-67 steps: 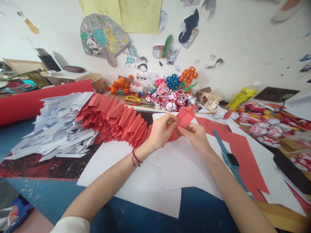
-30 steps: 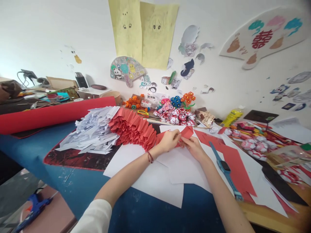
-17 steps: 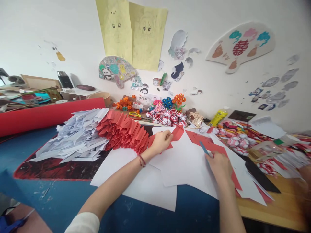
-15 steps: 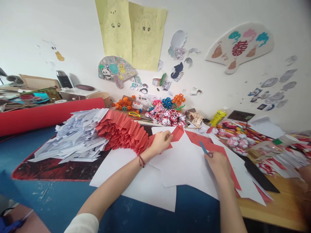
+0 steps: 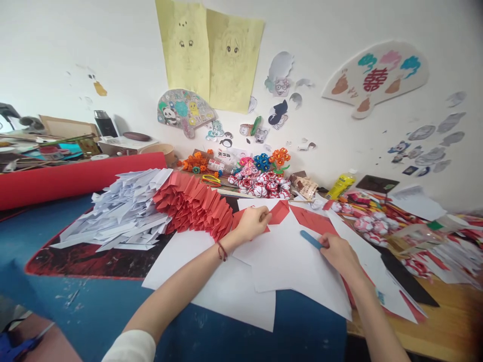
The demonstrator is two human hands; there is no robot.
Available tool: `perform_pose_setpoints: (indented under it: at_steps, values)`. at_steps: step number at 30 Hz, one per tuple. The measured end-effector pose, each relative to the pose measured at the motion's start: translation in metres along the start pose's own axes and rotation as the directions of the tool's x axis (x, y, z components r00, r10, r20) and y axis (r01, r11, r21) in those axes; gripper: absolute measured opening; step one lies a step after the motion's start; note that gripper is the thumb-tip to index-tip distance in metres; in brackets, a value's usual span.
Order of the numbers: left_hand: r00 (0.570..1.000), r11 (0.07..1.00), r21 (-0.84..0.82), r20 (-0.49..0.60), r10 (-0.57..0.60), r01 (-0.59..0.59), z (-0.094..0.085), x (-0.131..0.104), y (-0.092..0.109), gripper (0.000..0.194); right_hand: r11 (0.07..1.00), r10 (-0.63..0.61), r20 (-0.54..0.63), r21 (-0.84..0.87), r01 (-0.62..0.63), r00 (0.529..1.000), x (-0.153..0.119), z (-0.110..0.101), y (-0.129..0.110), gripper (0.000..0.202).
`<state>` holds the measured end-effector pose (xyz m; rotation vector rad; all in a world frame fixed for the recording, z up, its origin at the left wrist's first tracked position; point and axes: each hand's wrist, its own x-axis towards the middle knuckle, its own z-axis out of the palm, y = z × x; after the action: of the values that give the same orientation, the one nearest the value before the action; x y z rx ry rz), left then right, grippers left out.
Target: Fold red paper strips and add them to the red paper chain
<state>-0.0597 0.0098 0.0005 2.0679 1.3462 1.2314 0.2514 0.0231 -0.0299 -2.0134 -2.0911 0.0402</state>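
Observation:
My left hand (image 5: 253,223) is closed, its fingertips pinched at a piece of red paper (image 5: 279,213) on top of white sheets (image 5: 298,259). The fingers partly hide where they meet that paper. In my right hand (image 5: 337,251) is a thin blue flat stick (image 5: 311,239) with a rounded end, pointing left over the white sheet. A larger red sheet (image 5: 311,219) lies beyond it, partly under white paper and my right forearm. To the left of my left hand, folded red paper pieces (image 5: 194,206) are stacked in a long row.
A heap of folded white paper strips (image 5: 124,208) lies on a dark mat (image 5: 90,264) at left, before a red roll (image 5: 75,178). Paper flowers (image 5: 260,185) line the wall. A yellow bottle (image 5: 341,185) and cluttered craft pieces (image 5: 377,221) fill the right side.
My right hand has shifted slightly, and the blue stick has swung from steep to flatter, its tip now further left and lower. My left hand stays at the red paper; the view has shifted a little.

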Motion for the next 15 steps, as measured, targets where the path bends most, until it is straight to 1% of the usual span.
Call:
perform_pose_setpoints:
  at_steps: [3,6,8,10,12,14,15]
  values:
    - [1.000,1.000,0.016,0.010,0.010,-0.010,0.001,0.000,-0.002,0.026,0.997,-0.071,-0.054,-0.007,0.071,0.996,-0.008,0.001,-0.007,0.020]
    - [1.000,0.999,0.029,0.026,0.013,-0.013,0.002,-0.001,-0.004,0.026,0.986,-0.154,-0.098,0.048,0.159,0.983,-0.014,0.004,-0.011,0.022]
    - [0.999,0.999,0.038,0.031,0.012,-0.013,0.003,-0.001,-0.005,0.026,0.981,-0.183,-0.107,0.044,0.189,0.977,-0.017,0.008,-0.011,0.026]
    - [0.999,0.999,0.046,0.034,0.012,-0.013,0.003,-0.001,-0.005,0.026,0.974,-0.224,-0.129,0.012,0.228,0.966,-0.019,0.010,-0.010,0.035]
    - [0.999,0.998,0.054,0.036,0.013,-0.015,0.003,-0.002,-0.005,0.027,0.947,-0.319,-0.159,-0.025,0.319,0.934,-0.019,0.010,-0.009,0.041]
    - [0.999,0.998,0.061,0.039,0.017,-0.019,0.003,-0.002,-0.005,0.026,0.890,-0.457,-0.150,-0.071,0.451,0.877,-0.019,0.005,-0.011,0.041]
    - [0.999,0.998,0.064,0.040,0.018,-0.021,0.003,-0.002,-0.005,0.026,0.849,-0.528,-0.123,-0.099,0.519,0.840,-0.019,0.002,-0.014,0.039]
